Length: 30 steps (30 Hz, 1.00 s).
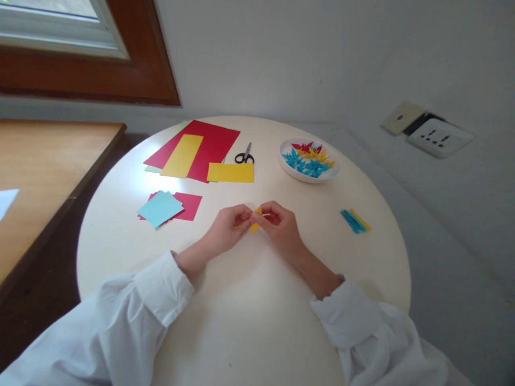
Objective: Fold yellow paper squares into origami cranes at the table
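Between my two hands, over the middle of the round white table [249, 321], is a small folded piece of yellow paper [256, 227]. My left hand [229, 228] pinches it from the left with thumb and fingertips. From the right, my right hand [280, 224] also pinches it, and the fingers partly cover the folds. One pointed yellow end sticks out below the fingertips. Beyond my right hand stands a white dish [298, 176] with several folded paper figures [314, 168] in blue, yellow and red.
Scissors [245, 154] lie behind a yellow strip [231, 172]. Large red sheets [215, 142] with another yellow strip [182, 155] are at the back left. Light blue squares [161, 208] lie over red ones at left. Narrow blue and yellow strips [354, 220] rest at right, near the edge.
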Each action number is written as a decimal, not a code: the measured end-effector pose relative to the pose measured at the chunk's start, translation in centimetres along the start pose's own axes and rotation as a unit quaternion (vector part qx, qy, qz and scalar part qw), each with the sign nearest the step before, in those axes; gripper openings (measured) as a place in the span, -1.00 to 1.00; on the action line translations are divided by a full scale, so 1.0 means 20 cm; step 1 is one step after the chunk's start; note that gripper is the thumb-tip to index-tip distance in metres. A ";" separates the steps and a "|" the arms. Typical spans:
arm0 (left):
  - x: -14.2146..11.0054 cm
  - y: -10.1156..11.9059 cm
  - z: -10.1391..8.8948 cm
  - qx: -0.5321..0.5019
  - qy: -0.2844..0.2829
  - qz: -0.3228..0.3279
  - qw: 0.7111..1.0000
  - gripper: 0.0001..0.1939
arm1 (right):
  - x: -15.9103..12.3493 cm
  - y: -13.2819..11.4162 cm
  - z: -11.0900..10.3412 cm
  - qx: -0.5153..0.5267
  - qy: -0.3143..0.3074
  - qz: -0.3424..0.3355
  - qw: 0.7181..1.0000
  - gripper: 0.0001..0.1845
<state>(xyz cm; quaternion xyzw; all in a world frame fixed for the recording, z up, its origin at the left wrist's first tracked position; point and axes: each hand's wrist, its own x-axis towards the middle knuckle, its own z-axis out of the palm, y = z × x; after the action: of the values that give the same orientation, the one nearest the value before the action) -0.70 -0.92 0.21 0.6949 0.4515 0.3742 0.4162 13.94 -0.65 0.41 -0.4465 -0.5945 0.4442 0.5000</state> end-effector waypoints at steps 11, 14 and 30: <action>0.00 0.02 0.00 -0.051 -0.001 -0.009 0.999 -0.75 | 0.00 0.00 -0.01 0.038 0.015 0.004 0.999 -0.81; 0.00 0.01 0.00 -0.047 0.002 -0.014 0.999 -0.76 | 0.00 0.00 -0.01 0.043 0.017 0.007 0.999 -0.82; -0.01 0.02 0.00 0.011 -0.011 0.002 1.000 -0.77 | -0.01 -0.01 -0.01 0.030 0.020 0.016 0.999 -0.76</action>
<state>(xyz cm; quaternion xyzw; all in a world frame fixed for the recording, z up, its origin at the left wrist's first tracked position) -0.60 -1.22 0.45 0.7047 0.4494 0.3622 0.4126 14.20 -0.79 0.69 -0.4494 -0.5636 0.4606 0.5179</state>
